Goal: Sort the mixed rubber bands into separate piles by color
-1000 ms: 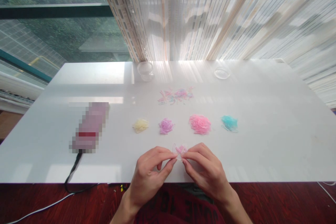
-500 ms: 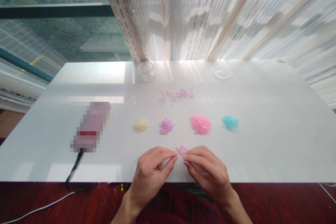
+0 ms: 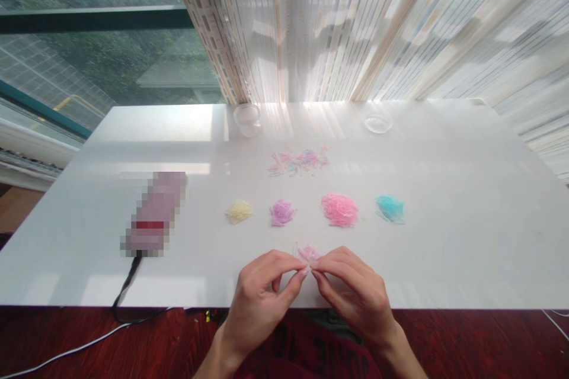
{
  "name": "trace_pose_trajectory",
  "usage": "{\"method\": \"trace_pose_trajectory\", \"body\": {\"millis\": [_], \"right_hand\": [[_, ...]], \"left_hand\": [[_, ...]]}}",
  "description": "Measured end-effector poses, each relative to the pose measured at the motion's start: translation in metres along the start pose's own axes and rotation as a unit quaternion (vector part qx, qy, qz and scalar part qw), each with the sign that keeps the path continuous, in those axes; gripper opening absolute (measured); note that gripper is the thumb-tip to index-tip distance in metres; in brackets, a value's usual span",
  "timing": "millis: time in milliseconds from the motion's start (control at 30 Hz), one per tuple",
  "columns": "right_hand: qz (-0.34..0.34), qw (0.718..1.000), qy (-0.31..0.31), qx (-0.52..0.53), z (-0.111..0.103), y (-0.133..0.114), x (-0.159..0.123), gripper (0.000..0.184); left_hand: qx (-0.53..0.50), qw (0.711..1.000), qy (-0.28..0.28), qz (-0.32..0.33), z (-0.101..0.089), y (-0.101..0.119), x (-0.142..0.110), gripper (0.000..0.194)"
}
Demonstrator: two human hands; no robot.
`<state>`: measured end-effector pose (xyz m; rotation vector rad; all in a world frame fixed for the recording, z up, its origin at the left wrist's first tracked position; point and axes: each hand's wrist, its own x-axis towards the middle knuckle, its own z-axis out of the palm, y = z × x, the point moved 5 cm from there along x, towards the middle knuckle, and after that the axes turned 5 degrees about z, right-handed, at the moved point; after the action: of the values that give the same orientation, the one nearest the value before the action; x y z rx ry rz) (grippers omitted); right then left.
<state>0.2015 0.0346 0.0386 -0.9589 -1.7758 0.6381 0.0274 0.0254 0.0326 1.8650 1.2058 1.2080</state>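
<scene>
My left hand point(image 3: 267, 281) and my right hand point(image 3: 353, 281) meet near the table's front edge, each pinched between thumb and fingers. What lies between the fingertips is too small to make out. Right beyond the fingertips sits a small pale pink-lilac heap of thin rubber bands point(image 3: 306, 252), with one loose loop at its left. Behind it stand four separate heaps in a row: a yellow heap point(image 3: 239, 211), a purple heap point(image 3: 282, 212), a larger bright pink heap point(image 3: 340, 210) and a turquoise heap point(image 3: 390, 208).
Farther back on the white table point(image 3: 466, 207) lies a scattered heap of mixed colours point(image 3: 300, 161). A clear round container point(image 3: 247, 120) and a clear lid-like disc point(image 3: 377, 124) are by the curtain. At left lies a blurred pink object point(image 3: 155, 210) with a black cable point(image 3: 127, 284).
My left fingertips have shifted slightly right and toward me, now almost touching my right fingertips. The coloured heaps in the row have stayed put.
</scene>
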Motion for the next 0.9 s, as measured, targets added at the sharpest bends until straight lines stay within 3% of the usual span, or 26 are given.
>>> {"method": "trace_pose_trajectory", "body": {"millis": [433,900], "right_hand": [[0.004,1.000,0.007,0.008,-0.0026,0.0000,-0.0004,0.027],[0.015,1.000,0.013,0.015,-0.0031,0.0019,-0.0023,0.027]], "left_hand": [[-0.001,1.000,0.008,-0.019,-0.0008,0.0008,0.0008,0.012],[-0.018,0.999,-0.020,-0.038,-0.0010,-0.0043,-0.0015,0.010]]}}
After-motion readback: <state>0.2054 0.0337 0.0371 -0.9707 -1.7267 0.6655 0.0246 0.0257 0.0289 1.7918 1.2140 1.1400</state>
